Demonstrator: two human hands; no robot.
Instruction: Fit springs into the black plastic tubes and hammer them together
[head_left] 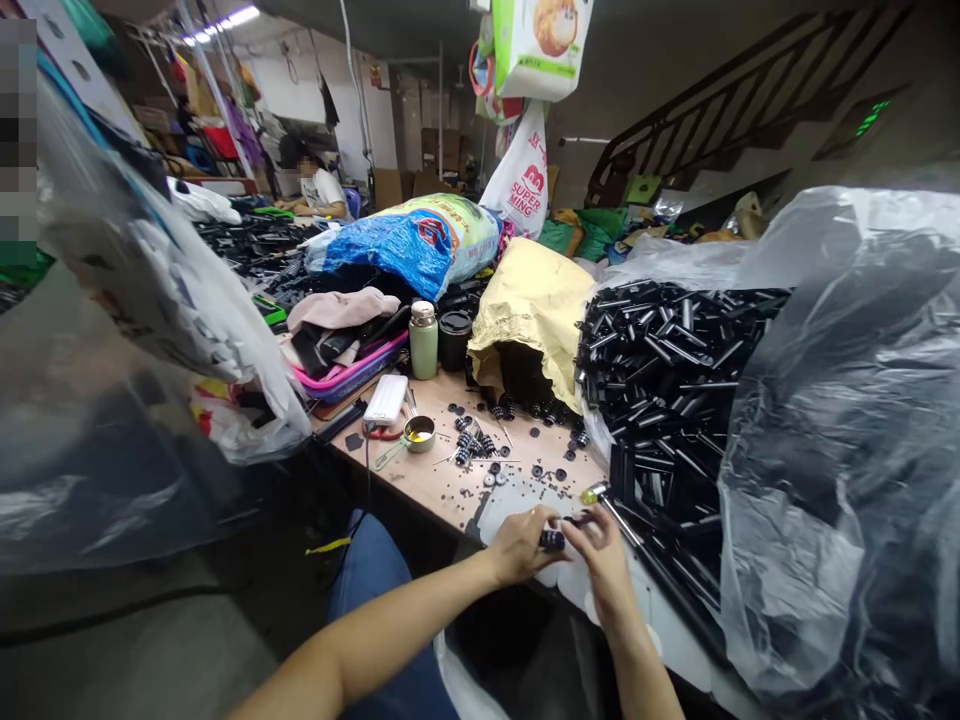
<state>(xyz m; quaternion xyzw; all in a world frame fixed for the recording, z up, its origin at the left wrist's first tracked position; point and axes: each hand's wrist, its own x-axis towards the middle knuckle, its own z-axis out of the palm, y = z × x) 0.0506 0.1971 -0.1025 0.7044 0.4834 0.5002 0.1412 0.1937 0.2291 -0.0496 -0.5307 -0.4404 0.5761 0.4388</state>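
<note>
The dark ringed piece (552, 540) is pinched in my left hand (517, 546) at the table's (427, 488) near edge; my right hand (604, 556) sits close against it, though whether it grips I cannot tell. I judge this one unfinished, with similar ringed pieces (464, 441) and discs (561, 475) loose beyond, black tubes (675, 400) heaped rightward.

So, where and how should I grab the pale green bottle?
Probably around the middle of its body, from the person's side. The pale green bottle stands upright, looks cylindrical and shows its near face uncovered, while the pink tray on its left and dark cup on its right crowd its flanks.
</note>
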